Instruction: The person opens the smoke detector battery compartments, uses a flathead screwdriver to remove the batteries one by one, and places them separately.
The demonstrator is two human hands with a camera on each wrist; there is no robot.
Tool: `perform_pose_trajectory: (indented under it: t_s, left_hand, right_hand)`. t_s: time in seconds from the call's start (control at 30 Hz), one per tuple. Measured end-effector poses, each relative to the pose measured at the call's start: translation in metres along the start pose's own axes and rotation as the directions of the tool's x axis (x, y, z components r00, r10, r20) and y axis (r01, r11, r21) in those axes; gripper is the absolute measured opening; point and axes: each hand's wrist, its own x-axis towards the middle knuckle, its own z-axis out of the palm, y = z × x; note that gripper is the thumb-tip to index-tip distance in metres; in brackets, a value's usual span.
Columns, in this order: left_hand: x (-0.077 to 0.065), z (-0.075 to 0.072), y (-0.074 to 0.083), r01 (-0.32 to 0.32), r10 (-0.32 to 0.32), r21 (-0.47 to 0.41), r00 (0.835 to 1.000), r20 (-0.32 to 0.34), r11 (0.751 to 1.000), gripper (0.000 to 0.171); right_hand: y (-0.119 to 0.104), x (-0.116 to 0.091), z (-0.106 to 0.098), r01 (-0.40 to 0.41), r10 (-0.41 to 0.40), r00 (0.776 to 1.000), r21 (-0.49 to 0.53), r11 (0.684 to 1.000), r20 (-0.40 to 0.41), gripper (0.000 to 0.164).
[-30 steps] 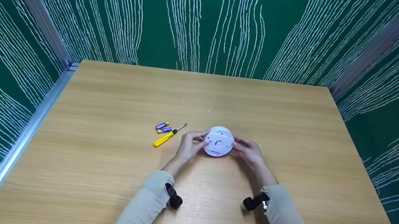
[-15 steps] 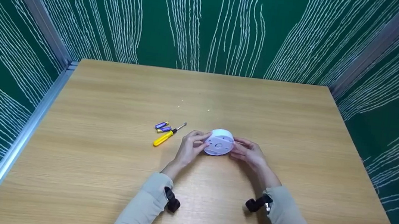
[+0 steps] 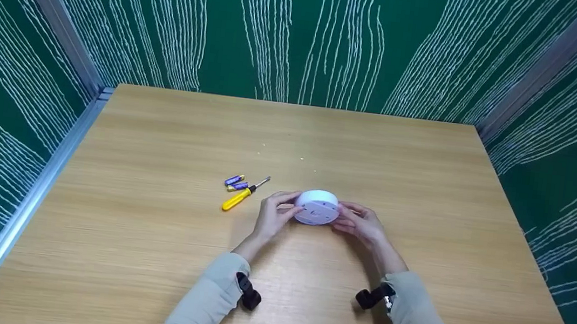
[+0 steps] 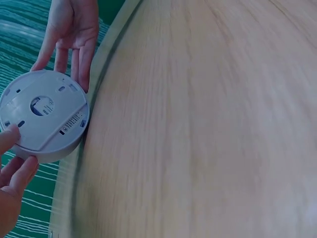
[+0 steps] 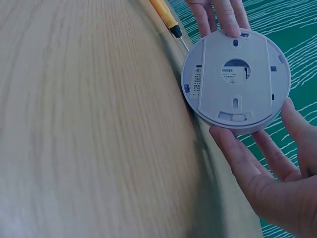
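Note:
A round white smoke detector (image 3: 317, 212) is held between both hands above the table, tilted so its back faces the person. In the head view the left hand (image 3: 274, 216) pinches its left edge, the thumb on the back face. The right hand (image 3: 364, 225) grips the opposite edge with thumb and fingers. Close up in the right wrist view, the back of the smoke detector (image 5: 237, 106) shows a mounting plate with slots, a round centre hole and a printed label. The left wrist view shows the left thumb (image 4: 10, 138) pressing near a slot.
Left of the hands, a yellow-handled screwdriver (image 3: 238, 199) lies on the wooden table (image 3: 147, 254). Two small blue-and-yellow batteries (image 3: 234, 181) lie beside its shaft. Tiny pale specks are scattered farther back. Green walls with white lines surround the table.
The smoke detector has tipped, so its back looks more toward the person and more of its white side shows at the top. Both hands keep their hold and have barely shifted.

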Motion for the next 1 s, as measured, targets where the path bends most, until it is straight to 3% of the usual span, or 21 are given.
perform_pose_trajectory:
  t_s: [0.27,0.43,0.53,0.6,0.73,0.83,1.0]
  left_hand:
    - [0.005,0.002,-0.029,0.067,-0.067,0.086,0.998,-0.004,0.994,0.035]
    - [0.003,0.003,-0.03,0.191,-0.194,0.108,0.981,0.014,0.976,0.041]
    - [0.003,0.003,-0.029,0.222,-0.225,0.104,0.974,0.027,0.97,0.041]
    - [0.002,0.002,-0.019,0.235,-0.239,0.094,0.97,0.036,0.967,0.039]
    - [0.002,0.001,-0.014,0.256,-0.258,0.066,0.965,0.036,0.965,0.038]
    - [0.002,0.0,-0.017,0.227,-0.23,0.087,0.973,0.025,0.97,0.036]
    - [-0.001,0.0,0.004,0.161,-0.163,0.112,0.986,0.013,0.981,0.033]
  right_hand:
    - [0.001,-0.002,-0.001,0.0,0.0,1.0,0.004,1.0,-0.006,0.037]
    - [0.001,-0.002,-0.001,-0.003,0.003,1.0,-0.004,1.0,-0.008,0.035]
    - [0.001,-0.003,-0.002,-0.009,0.009,1.0,0.0,1.0,0.002,0.03]
    - [0.0,-0.003,-0.002,-0.02,0.02,1.0,0.005,1.0,0.006,0.026]
    - [-0.001,-0.005,-0.002,-0.032,0.032,0.999,0.018,0.999,0.014,0.028]
    - [-0.001,-0.006,-0.001,-0.022,0.021,0.999,0.029,0.999,0.026,0.035]
    - [0.001,-0.006,-0.003,0.028,-0.031,0.997,0.045,0.999,0.069,0.035]
